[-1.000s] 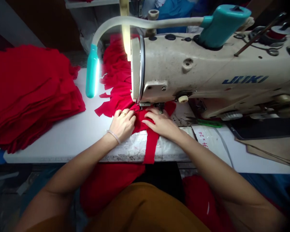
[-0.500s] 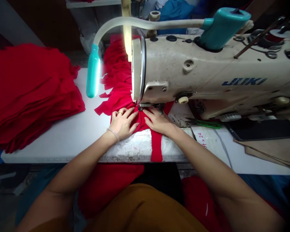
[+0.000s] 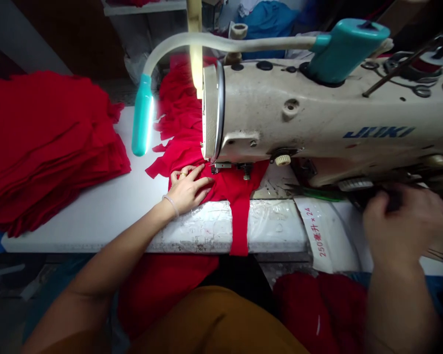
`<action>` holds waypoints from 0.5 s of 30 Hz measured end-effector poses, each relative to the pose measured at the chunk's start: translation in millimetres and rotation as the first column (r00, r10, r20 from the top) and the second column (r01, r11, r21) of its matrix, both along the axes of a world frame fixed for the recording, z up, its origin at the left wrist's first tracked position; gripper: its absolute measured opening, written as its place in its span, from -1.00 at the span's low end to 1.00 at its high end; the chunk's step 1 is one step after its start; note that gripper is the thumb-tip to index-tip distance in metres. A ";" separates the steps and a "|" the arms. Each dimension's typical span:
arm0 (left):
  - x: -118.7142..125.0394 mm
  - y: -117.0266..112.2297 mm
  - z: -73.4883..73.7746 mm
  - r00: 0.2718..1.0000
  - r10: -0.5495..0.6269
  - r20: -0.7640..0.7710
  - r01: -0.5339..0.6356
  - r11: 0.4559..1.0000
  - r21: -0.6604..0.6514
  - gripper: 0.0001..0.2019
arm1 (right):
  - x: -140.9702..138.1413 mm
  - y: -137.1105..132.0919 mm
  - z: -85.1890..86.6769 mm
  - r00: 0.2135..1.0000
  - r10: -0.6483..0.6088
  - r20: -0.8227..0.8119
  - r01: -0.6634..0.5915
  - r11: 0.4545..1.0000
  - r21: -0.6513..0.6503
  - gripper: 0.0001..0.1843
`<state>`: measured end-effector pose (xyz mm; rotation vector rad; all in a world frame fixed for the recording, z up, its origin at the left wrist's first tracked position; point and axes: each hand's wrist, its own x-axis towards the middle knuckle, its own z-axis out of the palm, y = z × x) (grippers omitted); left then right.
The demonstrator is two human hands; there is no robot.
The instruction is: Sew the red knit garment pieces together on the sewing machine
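My left hand point(image 3: 188, 189) lies flat on red knit fabric point(image 3: 225, 184), fingers apart, just left of the presser foot point(image 3: 227, 166) of a cream JUKI sewing machine point(image 3: 291, 108). A narrow red strip point(image 3: 239, 226) runs from the fabric over the table's front edge. Far to the right, my right hand point(image 3: 402, 221) is off the fabric and closes on a dark flat object point(image 3: 393, 200). It looks like the black phone lying there earlier, though the fingers hide most of it.
A stack of cut red fabric point(image 3: 47, 147) lies at the left of the white table point(image 3: 96, 216). More red cloth point(image 3: 179, 103) bunches behind the machine. Green-handled scissors point(image 3: 313, 193) and a handwritten paper label point(image 3: 317, 231) lie on the right. A teal lamp point(image 3: 143, 115) arches overhead.
My right hand has left the fabric and moved far right onto the dark object. My left hand stays on the fabric, and the view has shifted slightly.
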<state>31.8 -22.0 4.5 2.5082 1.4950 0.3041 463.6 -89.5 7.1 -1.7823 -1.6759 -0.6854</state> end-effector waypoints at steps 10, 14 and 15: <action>-0.4 11.4 2.4 0.999 0.023 -0.022 -0.024 0.999 -0.036 -0.70 | -7.2 6.9 -10.2 1.000 0.003 0.003 -0.002 0.997 -0.082 -0.60; -7.4 -6.0 14.9 0.999 0.014 0.045 -0.017 0.998 0.062 -0.74 | -50.0 -13.9 16.3 0.998 0.037 -0.055 -0.041 0.996 -0.084 -0.62; -9.2 -11.2 19.2 0.996 0.030 0.081 -0.037 0.996 0.082 -0.72 | -70.5 -20.5 20.9 0.991 0.099 -0.095 -0.104 0.993 -0.056 -0.62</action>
